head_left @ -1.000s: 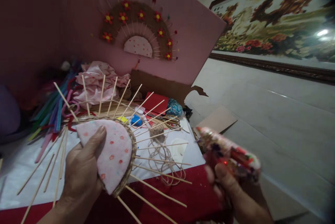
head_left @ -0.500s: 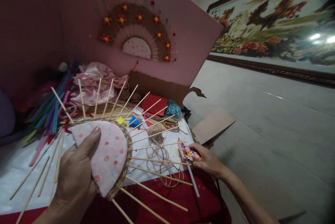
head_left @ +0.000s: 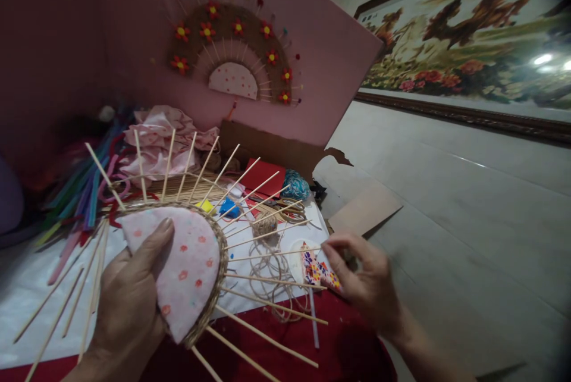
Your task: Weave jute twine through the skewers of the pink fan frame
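A half-round piece, covered in pink dotted cloth and edged with braided twine, is in my left hand. The thumb lies flat on the cloth while the other fingers are hidden behind. Thin wooden sticks fan out from its curved rim. My right hand has thumb and forefinger pinched at the outer tip of one wooden stick. Just behind and left of that hand, what looks like a flower-patterned glue gun with a clear glue stick rests by a round white lid.
Loose jute twine and its ball lie on the white sheet. Scissors, blue yarn, red card and pink cloth sit farther back. A finished fan decoration hangs on the pink board.
My right hand has let go of the glue gun, which now lies slightly left, and has come up to the stick's tip. My left hand keeps its hold on the half-round piece.
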`<state>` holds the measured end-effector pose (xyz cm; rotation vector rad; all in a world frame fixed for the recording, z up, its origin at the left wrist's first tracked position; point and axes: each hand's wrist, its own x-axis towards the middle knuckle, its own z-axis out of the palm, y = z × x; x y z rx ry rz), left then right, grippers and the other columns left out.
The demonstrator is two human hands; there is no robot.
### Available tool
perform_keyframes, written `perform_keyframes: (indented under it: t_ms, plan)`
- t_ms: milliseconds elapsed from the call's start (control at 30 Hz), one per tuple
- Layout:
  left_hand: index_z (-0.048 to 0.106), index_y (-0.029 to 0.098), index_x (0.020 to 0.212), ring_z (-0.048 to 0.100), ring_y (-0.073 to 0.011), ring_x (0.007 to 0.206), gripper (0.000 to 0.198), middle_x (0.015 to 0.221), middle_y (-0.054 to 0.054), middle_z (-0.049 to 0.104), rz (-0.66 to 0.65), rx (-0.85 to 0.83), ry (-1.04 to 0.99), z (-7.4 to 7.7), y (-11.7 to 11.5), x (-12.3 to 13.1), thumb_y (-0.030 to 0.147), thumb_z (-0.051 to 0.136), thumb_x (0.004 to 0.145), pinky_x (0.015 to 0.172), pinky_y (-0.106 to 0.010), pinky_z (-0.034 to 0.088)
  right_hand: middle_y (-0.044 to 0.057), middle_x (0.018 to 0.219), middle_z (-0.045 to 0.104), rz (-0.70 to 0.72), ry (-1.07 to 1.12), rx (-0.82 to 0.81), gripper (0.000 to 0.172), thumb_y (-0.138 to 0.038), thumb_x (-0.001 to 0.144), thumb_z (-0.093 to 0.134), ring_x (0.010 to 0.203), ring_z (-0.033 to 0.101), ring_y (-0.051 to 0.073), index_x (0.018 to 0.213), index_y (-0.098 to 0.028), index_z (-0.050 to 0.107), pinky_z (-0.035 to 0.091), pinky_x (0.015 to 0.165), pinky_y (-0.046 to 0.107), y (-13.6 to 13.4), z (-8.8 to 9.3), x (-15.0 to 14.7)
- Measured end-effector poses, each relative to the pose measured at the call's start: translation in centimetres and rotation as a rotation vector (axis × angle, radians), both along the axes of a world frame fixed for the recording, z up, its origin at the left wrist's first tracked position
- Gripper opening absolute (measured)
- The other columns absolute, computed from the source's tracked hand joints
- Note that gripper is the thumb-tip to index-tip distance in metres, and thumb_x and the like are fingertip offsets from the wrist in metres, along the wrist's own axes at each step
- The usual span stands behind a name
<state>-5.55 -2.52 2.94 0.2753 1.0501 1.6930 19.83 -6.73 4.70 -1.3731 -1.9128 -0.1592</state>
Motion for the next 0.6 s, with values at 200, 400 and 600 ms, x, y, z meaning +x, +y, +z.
perform_keyframes:
  t_ms: [200, 400, 600]
  plan:
    - [0.066, 0.016, 0.074, 0.061, -0.0155, 0.043, 0.016, 0.057, 0.001, 0.066, 0.048, -0.015, 0.08, -0.3, -0.5, 0.0, 0.021, 0.071, 0.059, 0.045, -0.027, 0.055, 0.002, 0.063, 0.059, 0.03, -0.259, 0.072, 0.012, -0.018, 0.084, 0.052, 0.061, 0.055, 0.016, 0.072, -0.018, 0.057, 0.037, 0.059, 0.029, -1.3, -0.4, -5.6]
    - [0.066, 0.018, 0.072, 0.061, -0.0161, 0.044, 0.018, 0.055, 0.002, 0.065, 0.053, -0.032, 0.075, -0.4, -0.5, 0.0, 0.021, 0.072, 0.056, 0.042, -0.026, 0.053, 0.001, 0.067, 0.064, -0.01, -0.192, -0.032, 0.004, -0.019, 0.083, 0.054, 0.058, 0.06, 0.015, 0.08, -0.018, 0.056, 0.035, 0.054, 0.026, -0.6, -1.9, -6.9]
    - [0.066, 0.018, 0.075, 0.061, -0.015, 0.044, 0.02, 0.056, 0.003, 0.065, 0.063, 0.004, 0.062, -0.3, -0.3, 0.1, 0.021, 0.072, 0.056, 0.044, -0.025, 0.053, 0.005, 0.075, 0.062, 0.065, -0.08, 0.006, 0.015, -0.012, 0.084, 0.047, 0.068, 0.059, 0.016, 0.092, -0.016, 0.058, 0.041, 0.06, 0.025, -0.6, -1.7, -7.3]
